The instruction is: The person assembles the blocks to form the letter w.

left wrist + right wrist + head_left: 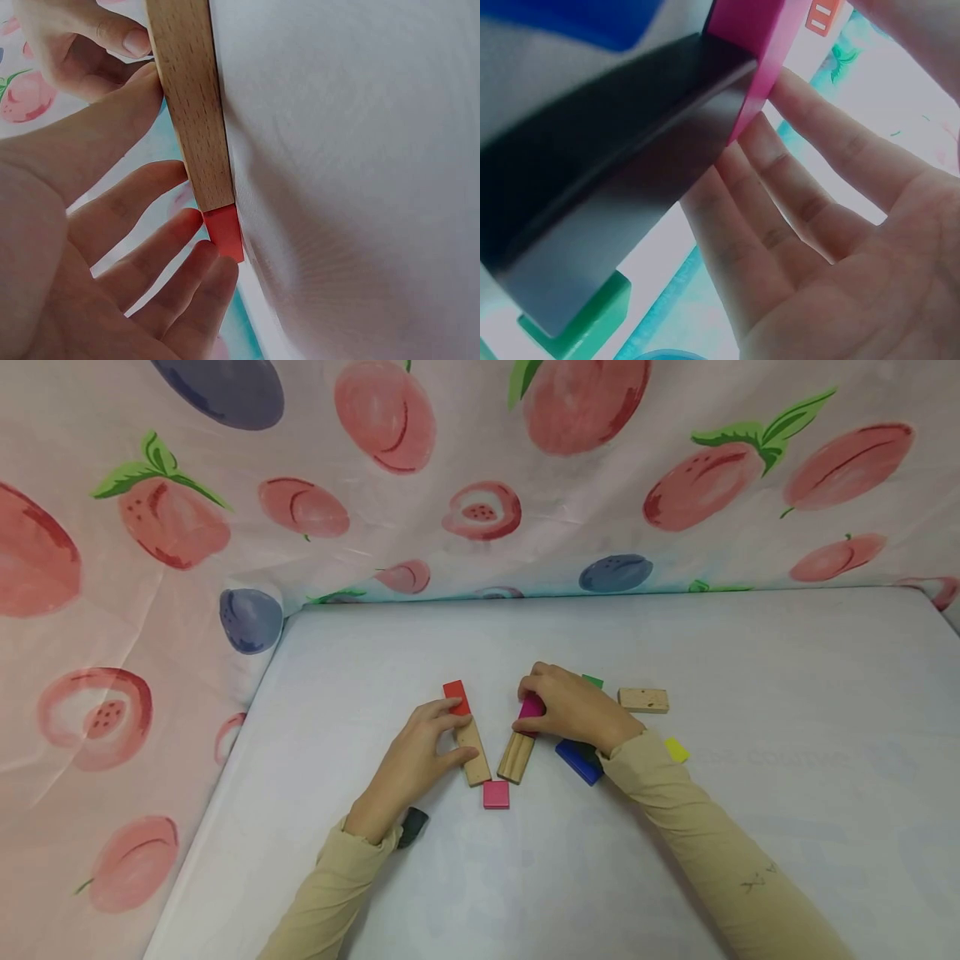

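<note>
In the head view, my left hand (420, 747) rests its fingertips on a red block (453, 692) and a plain wooden block (476, 760), which lie end to end in a slanted line. The left wrist view shows those fingers loosely extended, touching the wooden block (191, 105) and the red block (225, 229). My right hand (573, 702) pinches a magenta block (531, 710) between thumb and fingers, at the far end of another wooden block (516, 758). A pink block (496, 795) lies where the two slanted lines come close together.
Around the right forearm lie a blue block (577, 762), a green block (593, 681), a yellow block (677, 749) and a plain wooden block (643, 700). A dark block (412, 827) sits beside the left wrist. Fruit-patterned cloth (390, 527) borders the white table (750, 860).
</note>
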Motion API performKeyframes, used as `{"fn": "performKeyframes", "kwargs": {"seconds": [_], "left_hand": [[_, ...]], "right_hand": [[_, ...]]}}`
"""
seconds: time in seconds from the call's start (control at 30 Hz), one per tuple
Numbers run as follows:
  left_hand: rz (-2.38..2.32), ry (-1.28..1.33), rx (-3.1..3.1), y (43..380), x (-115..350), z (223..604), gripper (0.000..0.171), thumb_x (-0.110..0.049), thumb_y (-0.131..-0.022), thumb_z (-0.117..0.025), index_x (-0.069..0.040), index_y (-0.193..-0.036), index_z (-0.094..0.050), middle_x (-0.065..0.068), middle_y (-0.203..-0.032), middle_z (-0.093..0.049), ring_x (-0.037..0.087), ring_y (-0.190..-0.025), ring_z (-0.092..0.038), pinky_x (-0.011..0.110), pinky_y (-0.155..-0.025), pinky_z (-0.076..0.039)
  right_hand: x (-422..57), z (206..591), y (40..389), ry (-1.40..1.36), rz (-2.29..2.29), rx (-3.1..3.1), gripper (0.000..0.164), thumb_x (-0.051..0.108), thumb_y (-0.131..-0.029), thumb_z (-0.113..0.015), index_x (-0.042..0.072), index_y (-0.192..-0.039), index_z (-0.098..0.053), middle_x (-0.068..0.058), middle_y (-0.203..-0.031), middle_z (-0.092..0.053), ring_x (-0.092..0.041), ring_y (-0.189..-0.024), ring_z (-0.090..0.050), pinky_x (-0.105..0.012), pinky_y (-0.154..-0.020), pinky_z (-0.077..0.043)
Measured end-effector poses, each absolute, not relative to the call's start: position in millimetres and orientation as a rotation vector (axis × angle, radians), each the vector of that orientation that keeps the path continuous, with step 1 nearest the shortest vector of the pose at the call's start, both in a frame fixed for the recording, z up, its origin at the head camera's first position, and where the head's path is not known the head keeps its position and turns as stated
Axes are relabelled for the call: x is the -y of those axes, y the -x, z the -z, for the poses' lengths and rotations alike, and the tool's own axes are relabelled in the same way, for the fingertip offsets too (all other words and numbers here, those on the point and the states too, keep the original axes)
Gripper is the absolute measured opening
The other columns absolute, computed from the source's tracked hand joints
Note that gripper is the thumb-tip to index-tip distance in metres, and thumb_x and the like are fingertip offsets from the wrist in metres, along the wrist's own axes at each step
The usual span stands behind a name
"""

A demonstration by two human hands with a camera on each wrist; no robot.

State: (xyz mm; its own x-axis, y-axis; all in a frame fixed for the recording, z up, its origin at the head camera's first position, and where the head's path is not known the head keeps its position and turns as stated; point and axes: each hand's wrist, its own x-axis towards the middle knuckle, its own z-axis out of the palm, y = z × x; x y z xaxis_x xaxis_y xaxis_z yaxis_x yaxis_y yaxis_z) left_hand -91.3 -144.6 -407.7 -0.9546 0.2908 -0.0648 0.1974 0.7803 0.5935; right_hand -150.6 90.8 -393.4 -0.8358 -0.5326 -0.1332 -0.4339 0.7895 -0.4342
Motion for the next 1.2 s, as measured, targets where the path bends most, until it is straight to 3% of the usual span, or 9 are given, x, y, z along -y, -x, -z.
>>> {"fn": "performKeyframes", "kwargs": {"seconds": [1.2], "left_hand": [[-0.897, -0.403, -2.830, 91.9, 145.4, 410.1, 0.048, -0.027, -0.084, -0.080, -0.007, -0.126, -0.068, 0.007, -0.149, -0.048, 0.027, -0.142, -0.038, 0.044, -0.115, -0.037]], "right_hand": [[-95.3, 391.3, 151.1, 0.764, 0.633, -2.765, 0.048, 0.038, -0.085, -0.079, 0.005, -0.119, -0.068, -0.009, -0.110, -0.062, -0.019, -0.094, -0.058, -0.034, -0.086, -0.057]]}}
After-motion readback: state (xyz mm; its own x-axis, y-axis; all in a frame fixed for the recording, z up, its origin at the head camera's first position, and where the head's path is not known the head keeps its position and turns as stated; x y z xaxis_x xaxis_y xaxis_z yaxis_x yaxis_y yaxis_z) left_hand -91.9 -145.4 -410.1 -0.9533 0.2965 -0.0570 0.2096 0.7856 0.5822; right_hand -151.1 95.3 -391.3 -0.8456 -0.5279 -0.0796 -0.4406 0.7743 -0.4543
